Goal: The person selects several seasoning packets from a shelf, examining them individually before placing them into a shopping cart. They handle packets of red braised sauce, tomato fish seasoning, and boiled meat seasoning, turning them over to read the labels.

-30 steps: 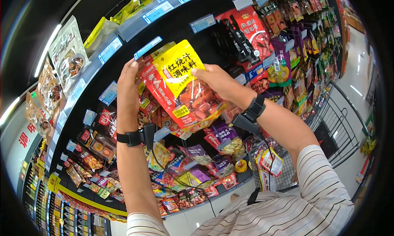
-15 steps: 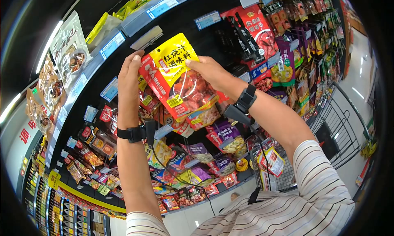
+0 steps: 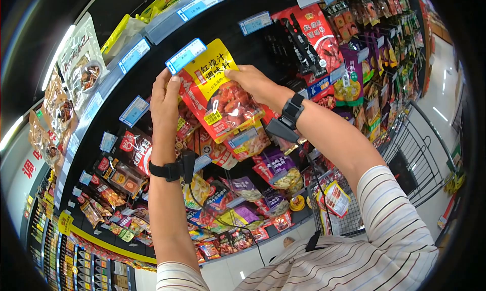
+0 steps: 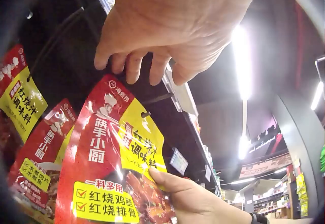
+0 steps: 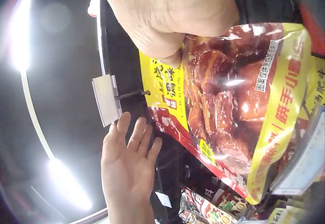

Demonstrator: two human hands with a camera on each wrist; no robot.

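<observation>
My right hand (image 3: 260, 86) pinches the right side of a red and yellow seasoning packet (image 3: 223, 108), with the thumb on its front. In the right wrist view, a thin display hook (image 5: 133, 95) reaches to the packet's top edge, right at its hang hole. A price tag (image 3: 186, 56) on the hook's front overlaps the packet's upper left corner. Beside that tag is my left hand (image 3: 164, 96); its fingers extend loosely and hold nothing, as the right wrist view shows. Similar packets (image 4: 40, 168) hang behind in the left wrist view.
Other seasoning packets (image 3: 278, 169) hang on hooks below, and a large red packet (image 3: 316, 40) hangs to the right. Above runs a shelf edge (image 3: 152, 32) with price labels. A wire shopping cart (image 3: 415, 154) stands at the right. Cables (image 3: 217, 217) trail from both wrist cameras.
The price tag, tipped up half a second ago, now hangs facing me over the packet's corner. The packet and right hand have shifted slightly left and up. My left hand stays near the tag.
</observation>
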